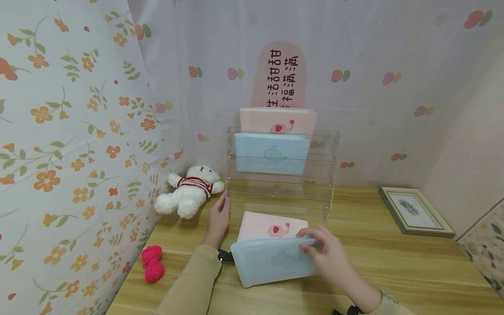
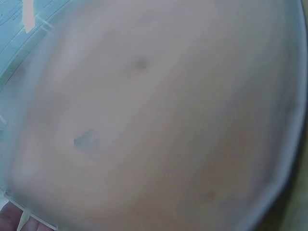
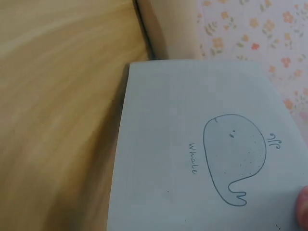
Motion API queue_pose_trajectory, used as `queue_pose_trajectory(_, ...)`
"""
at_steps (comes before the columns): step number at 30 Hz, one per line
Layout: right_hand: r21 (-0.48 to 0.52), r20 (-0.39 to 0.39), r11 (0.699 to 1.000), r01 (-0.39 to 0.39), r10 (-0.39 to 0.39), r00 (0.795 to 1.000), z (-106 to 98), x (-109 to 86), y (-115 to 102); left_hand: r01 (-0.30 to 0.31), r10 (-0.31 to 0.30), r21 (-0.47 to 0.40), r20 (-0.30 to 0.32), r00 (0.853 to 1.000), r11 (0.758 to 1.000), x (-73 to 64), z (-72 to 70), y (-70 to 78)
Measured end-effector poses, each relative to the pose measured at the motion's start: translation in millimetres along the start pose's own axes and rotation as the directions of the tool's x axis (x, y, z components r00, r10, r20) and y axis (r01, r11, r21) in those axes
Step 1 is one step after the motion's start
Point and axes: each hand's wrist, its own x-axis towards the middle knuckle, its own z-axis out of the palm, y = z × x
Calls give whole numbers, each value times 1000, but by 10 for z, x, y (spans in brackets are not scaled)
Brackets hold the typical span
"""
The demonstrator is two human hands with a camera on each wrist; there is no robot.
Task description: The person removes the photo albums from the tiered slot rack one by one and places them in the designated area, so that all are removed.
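My right hand [image 1: 328, 251] pinches a pale blue notebook [image 1: 271, 267] at its upper right corner, thumb on the front. The notebook tilts in front of the rack; its cover shows a line-drawn whale [image 3: 235, 161] and the word "Whale" in the right wrist view. Behind it, a pink notebook [image 1: 256, 223] with a red elephant is partly covered. My left hand [image 1: 218, 218] grips the left side edge of a clear acrylic rack [image 1: 275, 188]. In the left wrist view, a blurred pale surface fills most of the picture, with fingertips [image 2: 33, 224] at the lower left corner.
Higher in the rack stand another pink notebook [image 1: 256, 120] and another blue one [image 1: 252, 155]. A white teddy bear [image 1: 187, 201] in a striped top lies left of the rack, with pink yarn [image 1: 153, 264] nearer. A framed leaf picture [image 1: 417, 212] lies at the right.
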Motion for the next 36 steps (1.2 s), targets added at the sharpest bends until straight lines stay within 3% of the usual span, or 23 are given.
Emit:
queue_pose_trajectory(10,-9,72,996,-91,92,993,46,-82,23,-17,17,-12,-5,1000,1000,-12,5,14)
queue_pose_trajectory(18,-26,138,1000,18,-14,990,14,-57,121,-20,20,-17,8,1000,1000,-18,1,14)
queue_pose_trajectory(26,-26,298,997,68,-58,953,-71,30,195,-9,10,-17,16,1000,1000,-36,-13,20)
queue_pose_trajectory(36,-54,408,994,93,-63,911,-21,145,335,7,-6,-30,16,1000,1000,-55,-18,60)
